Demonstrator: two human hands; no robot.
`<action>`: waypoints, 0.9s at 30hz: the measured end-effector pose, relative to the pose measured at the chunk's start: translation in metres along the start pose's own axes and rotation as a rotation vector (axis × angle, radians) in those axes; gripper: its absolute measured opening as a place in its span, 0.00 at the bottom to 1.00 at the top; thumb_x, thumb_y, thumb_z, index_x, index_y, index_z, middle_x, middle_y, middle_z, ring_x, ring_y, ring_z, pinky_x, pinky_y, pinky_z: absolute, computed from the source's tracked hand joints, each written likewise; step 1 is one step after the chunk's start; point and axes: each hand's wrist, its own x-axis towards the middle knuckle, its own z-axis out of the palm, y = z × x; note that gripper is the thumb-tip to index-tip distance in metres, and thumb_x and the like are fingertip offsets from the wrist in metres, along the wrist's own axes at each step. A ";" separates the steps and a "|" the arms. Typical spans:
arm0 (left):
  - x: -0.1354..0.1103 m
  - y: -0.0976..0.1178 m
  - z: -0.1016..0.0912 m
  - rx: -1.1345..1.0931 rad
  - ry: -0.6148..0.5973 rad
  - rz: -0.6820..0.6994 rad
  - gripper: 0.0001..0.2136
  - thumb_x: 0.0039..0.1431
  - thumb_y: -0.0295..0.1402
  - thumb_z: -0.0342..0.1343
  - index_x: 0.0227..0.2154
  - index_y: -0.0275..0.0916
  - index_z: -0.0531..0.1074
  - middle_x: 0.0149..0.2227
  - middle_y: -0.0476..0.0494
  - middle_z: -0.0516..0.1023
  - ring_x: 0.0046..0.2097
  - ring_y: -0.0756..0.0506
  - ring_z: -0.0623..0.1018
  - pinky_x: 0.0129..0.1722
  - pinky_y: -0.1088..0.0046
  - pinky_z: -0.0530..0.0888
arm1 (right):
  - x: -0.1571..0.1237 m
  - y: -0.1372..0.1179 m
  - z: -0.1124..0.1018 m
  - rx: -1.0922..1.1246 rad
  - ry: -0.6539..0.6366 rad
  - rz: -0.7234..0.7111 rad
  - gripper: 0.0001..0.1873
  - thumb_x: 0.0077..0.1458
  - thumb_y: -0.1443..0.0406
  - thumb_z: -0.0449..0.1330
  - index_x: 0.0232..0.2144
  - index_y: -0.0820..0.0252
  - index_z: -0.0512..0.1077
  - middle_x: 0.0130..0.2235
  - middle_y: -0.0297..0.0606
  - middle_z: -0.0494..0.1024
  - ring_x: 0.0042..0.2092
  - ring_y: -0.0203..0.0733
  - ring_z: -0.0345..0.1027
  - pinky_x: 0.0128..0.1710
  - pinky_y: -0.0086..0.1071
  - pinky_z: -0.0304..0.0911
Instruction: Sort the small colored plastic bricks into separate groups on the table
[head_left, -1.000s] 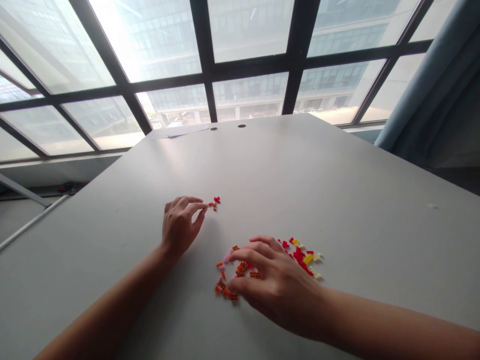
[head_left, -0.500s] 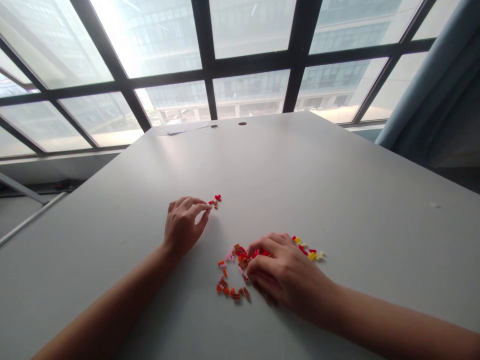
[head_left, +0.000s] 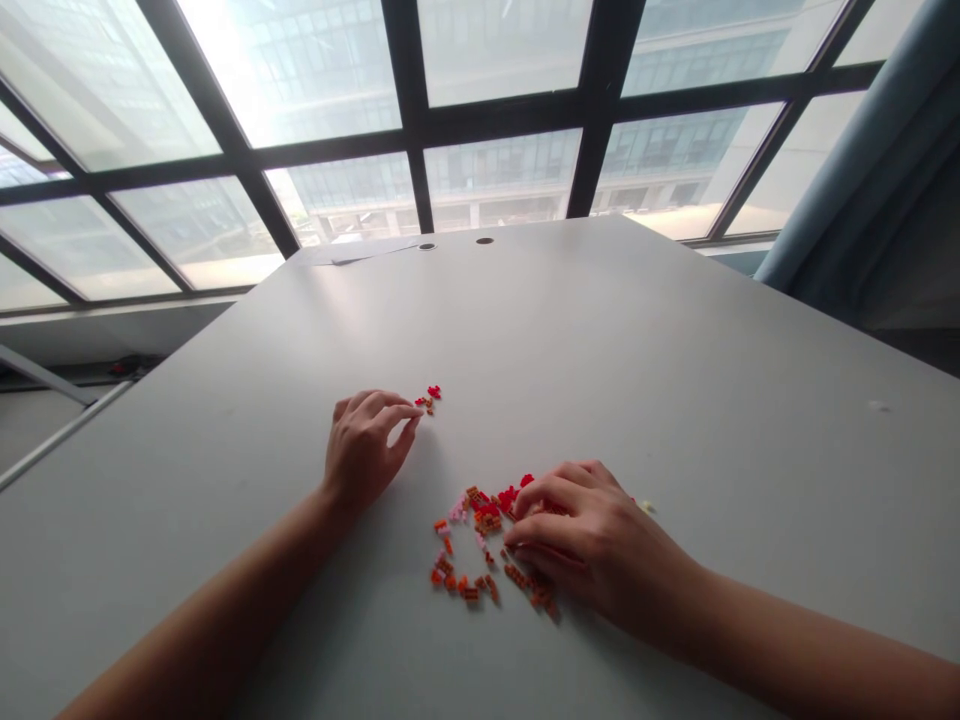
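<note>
A dark-framed window (head_left: pixel 411 90) runs across the far side of the room, with a blue curtain (head_left: pixel 832 215) at the right. In front of it stretches a pale desk (head_left: pixel 637 340), with a flat sheet (head_left: pixel 360 254) and 2 round holes (head_left: pixel 485 241) near its far edge.

The left hand (head_left: pixel 365 440) rests with thumb and forefinger brought close together, the tips just beside a small cluster of red and brown pieces (head_left: pixel 430 402); whether they pinch a piece, I cannot tell. Nearer the person, the right hand (head_left: pixel 592 530) arches over the larger spread of small toy bricks (head_left: pixel 487 520), fingers bent and the thumb below the forefinger; its grip is hidden. Orange, brown and pink bricks form a loose ring left of it, red ones lie by its fingertips, and 1 pale yellow brick (head_left: pixel 649 507) shows beyond its knuckles.
</note>
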 end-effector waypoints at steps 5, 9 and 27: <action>0.000 0.001 -0.001 0.002 0.001 0.010 0.05 0.62 0.30 0.56 0.33 0.42 0.77 0.36 0.46 0.81 0.42 0.43 0.78 0.44 0.63 0.67 | 0.004 -0.010 0.002 0.033 0.032 -0.029 0.07 0.61 0.67 0.59 0.31 0.56 0.76 0.35 0.34 0.79 0.37 0.38 0.66 0.42 0.36 0.52; 0.001 0.001 0.000 0.003 0.001 0.015 0.05 0.61 0.30 0.56 0.34 0.42 0.77 0.36 0.46 0.81 0.42 0.43 0.78 0.44 0.63 0.67 | 0.009 -0.019 0.011 0.019 0.027 -0.086 0.05 0.60 0.67 0.61 0.32 0.55 0.76 0.38 0.34 0.79 0.37 0.38 0.65 0.41 0.36 0.52; 0.000 0.002 0.000 0.004 -0.004 0.002 0.05 0.62 0.31 0.56 0.33 0.42 0.77 0.36 0.46 0.81 0.42 0.43 0.78 0.44 0.63 0.67 | 0.043 -0.004 0.004 0.059 -0.136 0.134 0.03 0.57 0.65 0.64 0.34 0.53 0.78 0.46 0.39 0.75 0.47 0.44 0.67 0.47 0.42 0.58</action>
